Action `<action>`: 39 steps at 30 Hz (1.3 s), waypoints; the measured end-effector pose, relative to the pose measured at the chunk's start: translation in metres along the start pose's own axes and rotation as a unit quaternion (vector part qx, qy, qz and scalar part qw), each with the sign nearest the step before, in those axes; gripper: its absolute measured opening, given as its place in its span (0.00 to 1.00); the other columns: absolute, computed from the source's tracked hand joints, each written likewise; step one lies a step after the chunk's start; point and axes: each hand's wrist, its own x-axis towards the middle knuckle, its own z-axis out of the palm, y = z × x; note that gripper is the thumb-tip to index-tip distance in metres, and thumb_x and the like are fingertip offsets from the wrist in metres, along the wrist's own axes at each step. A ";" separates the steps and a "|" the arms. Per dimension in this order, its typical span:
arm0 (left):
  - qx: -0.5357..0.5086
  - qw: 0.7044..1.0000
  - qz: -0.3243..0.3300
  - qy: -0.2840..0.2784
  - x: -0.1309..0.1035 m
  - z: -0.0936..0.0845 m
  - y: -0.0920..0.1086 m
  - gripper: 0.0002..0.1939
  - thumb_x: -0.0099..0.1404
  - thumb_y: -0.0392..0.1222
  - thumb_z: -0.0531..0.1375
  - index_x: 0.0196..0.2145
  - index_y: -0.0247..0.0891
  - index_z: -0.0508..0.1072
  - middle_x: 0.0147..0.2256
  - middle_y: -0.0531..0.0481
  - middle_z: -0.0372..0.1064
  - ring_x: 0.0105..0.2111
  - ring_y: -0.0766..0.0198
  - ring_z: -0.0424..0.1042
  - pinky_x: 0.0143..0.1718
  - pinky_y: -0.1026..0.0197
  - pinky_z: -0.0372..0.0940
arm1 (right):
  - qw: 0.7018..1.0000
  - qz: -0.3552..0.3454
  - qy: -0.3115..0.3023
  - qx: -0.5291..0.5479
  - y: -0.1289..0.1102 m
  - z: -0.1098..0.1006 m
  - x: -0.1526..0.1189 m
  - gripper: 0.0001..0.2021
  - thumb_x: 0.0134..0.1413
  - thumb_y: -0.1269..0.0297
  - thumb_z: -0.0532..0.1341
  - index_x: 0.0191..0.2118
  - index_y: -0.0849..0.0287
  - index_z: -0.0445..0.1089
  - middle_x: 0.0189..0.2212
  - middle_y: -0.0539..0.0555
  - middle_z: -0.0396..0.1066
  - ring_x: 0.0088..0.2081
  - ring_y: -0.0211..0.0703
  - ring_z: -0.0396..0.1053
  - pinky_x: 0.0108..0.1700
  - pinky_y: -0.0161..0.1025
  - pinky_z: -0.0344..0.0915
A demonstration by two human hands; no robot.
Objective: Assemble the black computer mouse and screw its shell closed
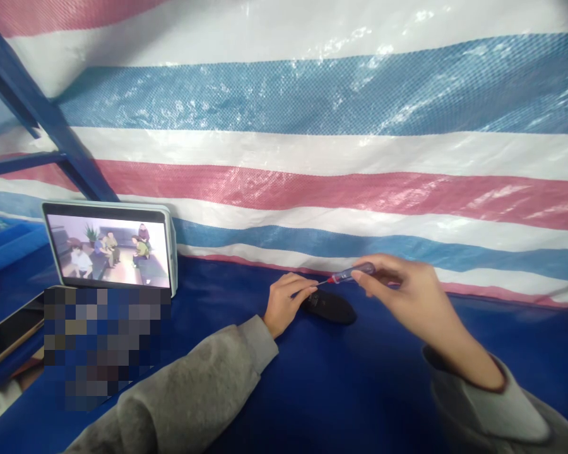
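A small screwdriver [353, 272] with a clear handle, a red collar and a thin shaft is pinched in my right hand [397, 280]. Its shaft points left, toward the fingertips of my left hand [286, 299]. Those fingertips are closed together at the screwdriver's tip; whatever is between them is too small to make out. Just below and to the right of them, a black oval thing that looks like an upturned computer mouse [334, 308] lies on the blue tabletop [322, 391]. Its near left end is partly behind my left fingers.
A tablet [108, 246] in a pale case stands at the left, playing a cartoon. In front of it are a dark phone [12, 325] and a pixelated patch. A blue metal frame [52, 120] rises behind. Striped sheeting [312, 151] hangs along the back. A person's pale sleeve [0, 403] shows lower left.
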 end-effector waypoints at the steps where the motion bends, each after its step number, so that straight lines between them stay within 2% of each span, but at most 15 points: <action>1: -0.001 1.000 0.000 -0.002 0.000 0.000 0.000 0.09 0.68 0.43 0.60 0.40 0.41 0.80 0.36 0.49 0.78 0.36 0.61 0.74 0.43 0.59 0.68 | 1.000 -0.001 -0.002 -0.002 0.000 0.000 0.000 0.11 0.54 0.53 0.62 0.34 0.55 0.75 0.27 0.50 0.76 0.25 0.40 0.71 0.31 0.38 0.67; 13: 0.003 1.000 0.009 0.003 -0.001 0.001 -0.001 0.09 0.68 0.44 0.60 0.40 0.41 0.80 0.35 0.49 0.78 0.35 0.61 0.74 0.42 0.58 0.68 | 1.000 0.002 0.008 0.000 -0.001 -0.001 0.000 0.11 0.54 0.52 0.61 0.33 0.54 0.75 0.27 0.50 0.76 0.24 0.41 0.71 0.31 0.39 0.68; 20: 0.001 1.000 0.015 -0.004 -0.002 0.000 -0.001 0.09 0.68 0.42 0.60 0.41 0.41 0.80 0.36 0.49 0.78 0.36 0.61 0.74 0.43 0.59 0.68 | 0.999 -0.014 0.016 -0.030 0.000 0.001 -0.001 0.11 0.54 0.52 0.61 0.34 0.54 0.74 0.28 0.51 0.76 0.30 0.44 0.73 0.34 0.40 0.69; 27: -0.004 0.999 0.036 -0.017 -0.003 0.000 -0.001 0.10 0.69 0.46 0.60 0.40 0.41 0.80 0.36 0.48 0.77 0.36 0.61 0.74 0.43 0.57 0.68 | 0.999 -0.022 0.013 -0.020 -0.003 0.003 -0.003 0.12 0.56 0.52 0.60 0.33 0.54 0.73 0.27 0.50 0.76 0.28 0.43 0.73 0.33 0.39 0.69; 29: 0.012 0.998 0.043 -0.049 -0.002 0.000 -0.001 0.12 0.67 0.49 0.61 0.44 0.42 0.78 0.40 0.47 0.76 0.40 0.59 0.74 0.46 0.56 0.66 | 0.999 -0.016 0.025 -0.012 -0.004 0.002 -0.003 0.13 0.55 0.51 0.60 0.33 0.54 0.73 0.27 0.50 0.76 0.27 0.42 0.73 0.32 0.39 0.69; 32: 0.054 0.987 0.043 -0.142 0.000 -0.001 0.001 0.20 0.65 0.52 0.62 0.53 0.45 0.73 0.49 0.46 0.72 0.49 0.56 0.71 0.52 0.53 0.62 | 0.998 0.003 0.068 0.008 -0.004 -0.003 -0.004 0.13 0.54 0.49 0.61 0.32 0.54 0.72 0.25 0.50 0.74 0.24 0.42 0.71 0.30 0.39 0.69; 35: 0.089 0.969 0.071 -0.221 0.001 0.001 0.000 0.25 0.61 0.53 0.66 0.54 0.46 0.72 0.53 0.45 0.69 0.53 0.52 0.67 0.56 0.50 0.58 | 0.994 0.020 0.103 0.009 -0.005 -0.010 -0.004 0.13 0.54 0.49 0.61 0.30 0.53 0.70 0.22 0.48 0.72 0.24 0.41 0.70 0.29 0.39 0.67; 37: 0.112 0.959 0.088 -0.245 -0.001 0.003 -0.001 0.27 0.60 0.53 0.67 0.55 0.46 0.71 0.53 0.44 0.68 0.53 0.51 0.67 0.56 0.50 0.57 | 0.993 0.022 0.114 -0.013 -0.004 -0.014 -0.003 0.14 0.54 0.48 0.60 0.29 0.53 0.69 0.21 0.48 0.71 0.24 0.42 0.70 0.29 0.39 0.67; 39: 0.136 0.955 0.087 -0.248 -0.002 0.004 -0.004 0.25 0.63 0.52 0.64 0.56 0.47 0.69 0.53 0.44 0.68 0.52 0.53 0.67 0.55 0.50 0.58 | 0.992 0.018 0.113 -0.053 -0.001 -0.017 -0.002 0.14 0.55 0.48 0.60 0.30 0.53 0.69 0.22 0.49 0.72 0.24 0.43 0.71 0.30 0.40 0.66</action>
